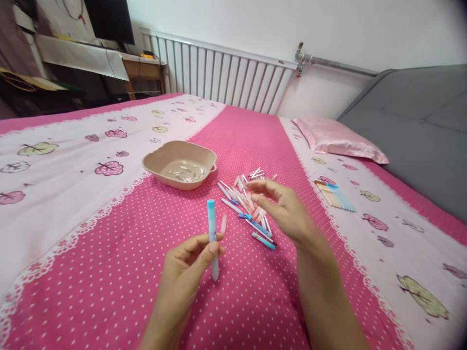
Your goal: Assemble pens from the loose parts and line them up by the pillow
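My left hand point(193, 260) pinches a pen point(212, 228) between thumb and fingers. The pen stands nearly upright, light blue at the top and whitish lower down. Over a loose pile of pen parts point(241, 197) hovers my right hand point(282, 206), thumb and index finger apart, with nothing visible between them. Pink and white barrels, thin refills and blue pieces make up the pile, partly hidden by that hand. A light blue pen cap point(263, 240) lies at the pile's near edge. Close to the held pen is a small pink piece point(224, 223).
A beige plastic basin point(153, 167) with small white bits in it sits left of the pile. To the right lies a neat row of pens point(333, 195). Farther back are a pink pillow point(337, 138), a grey headboard point(412, 112) and a white radiator point(219, 73).
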### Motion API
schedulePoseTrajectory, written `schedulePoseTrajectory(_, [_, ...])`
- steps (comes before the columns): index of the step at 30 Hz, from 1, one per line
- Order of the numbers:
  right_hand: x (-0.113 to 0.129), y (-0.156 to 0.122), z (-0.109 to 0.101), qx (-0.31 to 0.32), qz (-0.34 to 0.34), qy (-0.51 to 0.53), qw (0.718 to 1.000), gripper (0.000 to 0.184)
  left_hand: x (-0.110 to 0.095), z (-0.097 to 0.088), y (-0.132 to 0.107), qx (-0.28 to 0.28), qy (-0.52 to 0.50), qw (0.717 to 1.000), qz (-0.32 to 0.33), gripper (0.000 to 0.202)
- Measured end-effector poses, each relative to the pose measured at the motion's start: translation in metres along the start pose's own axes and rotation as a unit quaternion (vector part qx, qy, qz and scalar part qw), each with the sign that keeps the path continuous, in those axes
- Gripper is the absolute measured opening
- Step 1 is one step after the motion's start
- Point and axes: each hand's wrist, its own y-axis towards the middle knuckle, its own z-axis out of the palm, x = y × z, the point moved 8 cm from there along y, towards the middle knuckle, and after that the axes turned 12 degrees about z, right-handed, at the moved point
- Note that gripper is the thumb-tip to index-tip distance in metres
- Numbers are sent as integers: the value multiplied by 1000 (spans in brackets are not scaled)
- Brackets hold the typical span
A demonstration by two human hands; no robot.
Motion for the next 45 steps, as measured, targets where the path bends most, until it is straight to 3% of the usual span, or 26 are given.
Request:
schedulePoseTrajectory(1, [-5,3,-6,-34,6,-52,998,19,1,0,0,1,3,1000,-2,25])
schedulePoseTrajectory(3, [-18,10,-5,-44,28,-154,987,19,4,0,1,2,6,1000,-7,28])
schedulePoseTrajectory(9, [-62,25,22,35,136,-361,922,27,8,1,1,-5,4,1000,-20,40])
schedulePoseTrajectory(13, [-74,29,29,30,182,-433,883,24,6,4,-1,0,-2,1000,-29,39])
schedulePoseTrajectory(18, [-81,33,33,18,200,-460,865,24,4,6,-2,-1,-5,999,-38,39])
schedulePoseTrajectory(25, [-88,37,39,14,194,-470,861,19,6,4,-2,-3,-4,999,-46,40])
schedulePoseTrajectory(35, [-78,40,33,-14,160,-426,890,23,7,5,-2,6,-4,999,-48,40])
schedulePoseTrajectory(41, [-77,38,48,42,118,-406,905,24,7,7,-1,3,-7,999,-49,39])
schedulePoseTrajectory(45, [-80,38,56,44,115,-413,903,23,6,6,-2,3,-2,999,-50,41])
